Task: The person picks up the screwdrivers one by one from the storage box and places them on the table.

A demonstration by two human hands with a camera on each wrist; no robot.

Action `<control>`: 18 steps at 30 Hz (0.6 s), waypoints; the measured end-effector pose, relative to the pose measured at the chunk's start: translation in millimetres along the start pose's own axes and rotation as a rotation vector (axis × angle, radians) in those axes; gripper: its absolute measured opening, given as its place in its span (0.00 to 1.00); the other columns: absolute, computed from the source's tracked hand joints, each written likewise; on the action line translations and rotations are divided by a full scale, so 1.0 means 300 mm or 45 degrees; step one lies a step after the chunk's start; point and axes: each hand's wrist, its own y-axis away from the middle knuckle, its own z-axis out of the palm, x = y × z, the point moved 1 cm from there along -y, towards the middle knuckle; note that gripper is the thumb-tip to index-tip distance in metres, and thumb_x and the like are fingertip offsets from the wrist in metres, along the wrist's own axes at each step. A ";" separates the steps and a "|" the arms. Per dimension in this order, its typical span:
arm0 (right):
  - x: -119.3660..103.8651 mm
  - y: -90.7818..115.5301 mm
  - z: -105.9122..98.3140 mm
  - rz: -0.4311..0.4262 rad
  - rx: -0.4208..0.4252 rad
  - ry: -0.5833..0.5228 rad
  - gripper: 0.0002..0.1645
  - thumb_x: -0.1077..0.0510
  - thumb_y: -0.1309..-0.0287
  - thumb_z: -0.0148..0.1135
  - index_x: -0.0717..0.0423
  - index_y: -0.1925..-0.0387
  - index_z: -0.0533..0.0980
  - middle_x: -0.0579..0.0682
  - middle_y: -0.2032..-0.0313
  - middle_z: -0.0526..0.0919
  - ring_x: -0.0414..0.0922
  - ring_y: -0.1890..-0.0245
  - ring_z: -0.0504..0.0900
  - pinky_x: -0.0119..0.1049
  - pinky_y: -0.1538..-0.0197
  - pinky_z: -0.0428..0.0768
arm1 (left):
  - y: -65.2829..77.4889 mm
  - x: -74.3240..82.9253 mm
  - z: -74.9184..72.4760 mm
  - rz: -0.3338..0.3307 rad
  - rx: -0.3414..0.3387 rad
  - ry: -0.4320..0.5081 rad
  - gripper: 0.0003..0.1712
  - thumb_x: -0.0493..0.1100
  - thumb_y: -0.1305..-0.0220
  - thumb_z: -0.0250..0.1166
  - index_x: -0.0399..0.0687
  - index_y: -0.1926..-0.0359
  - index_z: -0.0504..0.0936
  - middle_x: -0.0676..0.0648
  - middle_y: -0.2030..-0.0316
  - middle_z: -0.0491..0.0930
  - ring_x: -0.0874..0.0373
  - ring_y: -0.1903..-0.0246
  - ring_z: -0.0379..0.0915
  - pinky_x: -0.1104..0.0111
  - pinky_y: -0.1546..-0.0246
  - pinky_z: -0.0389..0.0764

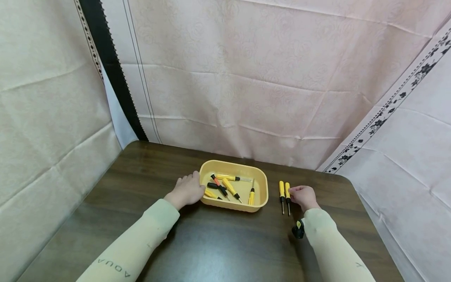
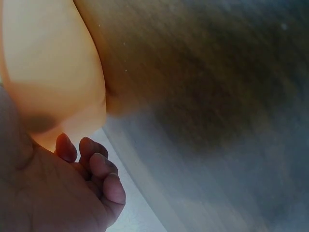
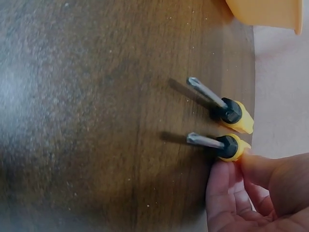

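Observation:
My left hand (image 1: 188,190) grips the left end of a yellow plastic basket (image 1: 262,190); in the left wrist view its fingers (image 2: 104,164) are curled against the basket wall (image 2: 58,72). To the right of the basket, two screwdrivers with yellow-and-black handles lie side by side on the table, metal tips toward me. My right hand (image 1: 303,196) pinches the handle of the right screwdriver (image 1: 287,192) between thumb and fingers. Beside it lies the left screwdriver (image 1: 282,190), untouched. In the right wrist view, both cross-shaped tips (image 3: 198,139) face the camera.
Inside the basket lie several yellow-handled screwdrivers (image 1: 229,186) and a red-and-black one (image 1: 218,183), pointing different ways. The dark wooden table (image 1: 225,239) has rounded far corners. Patterned pale cloth (image 1: 225,90) hangs behind it and at both sides.

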 end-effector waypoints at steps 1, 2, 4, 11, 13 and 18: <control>0.001 -0.001 0.000 0.004 -0.003 -0.002 0.14 0.61 0.36 0.60 0.69 0.55 0.79 0.58 0.58 0.80 0.44 0.68 0.79 0.36 0.64 0.81 | 0.000 0.000 0.000 0.000 -0.001 -0.002 0.22 0.53 0.31 0.50 0.40 0.48 0.66 0.47 0.66 0.70 0.51 0.66 0.65 0.58 0.60 0.61; 0.002 -0.004 -0.001 0.008 -0.004 -0.003 0.14 0.60 0.35 0.60 0.69 0.55 0.79 0.58 0.58 0.80 0.45 0.67 0.79 0.36 0.64 0.81 | 0.000 0.000 0.001 0.000 -0.002 -0.002 0.21 0.53 0.31 0.50 0.40 0.48 0.66 0.47 0.66 0.70 0.51 0.66 0.65 0.58 0.60 0.61; 0.003 -0.006 0.000 0.019 -0.001 -0.004 0.15 0.59 0.35 0.61 0.68 0.55 0.79 0.58 0.58 0.80 0.45 0.67 0.79 0.36 0.64 0.81 | 0.000 0.000 0.000 0.000 -0.001 -0.003 0.21 0.53 0.31 0.50 0.41 0.48 0.66 0.47 0.67 0.70 0.51 0.66 0.65 0.58 0.60 0.61; -0.003 0.010 0.007 -0.010 0.015 0.018 0.16 0.58 0.35 0.61 0.70 0.56 0.79 0.57 0.61 0.81 0.44 0.69 0.79 0.36 0.64 0.81 | 0.010 0.007 -0.009 0.012 0.000 0.011 0.18 0.51 0.31 0.50 0.41 0.52 0.67 0.46 0.68 0.69 0.50 0.67 0.65 0.58 0.61 0.60; -0.005 0.015 0.008 -0.007 0.018 0.027 0.17 0.57 0.35 0.60 0.69 0.55 0.79 0.57 0.61 0.80 0.45 0.68 0.79 0.37 0.63 0.81 | 0.011 0.007 -0.009 0.010 0.001 0.010 0.18 0.51 0.31 0.50 0.41 0.52 0.67 0.46 0.68 0.69 0.50 0.67 0.65 0.58 0.61 0.60; -0.008 0.017 0.010 -0.017 0.029 0.041 0.18 0.56 0.35 0.61 0.70 0.55 0.79 0.57 0.62 0.81 0.44 0.69 0.79 0.37 0.63 0.81 | 0.010 0.006 -0.007 0.013 0.004 0.015 0.18 0.51 0.31 0.50 0.41 0.53 0.67 0.46 0.68 0.69 0.50 0.68 0.65 0.58 0.62 0.59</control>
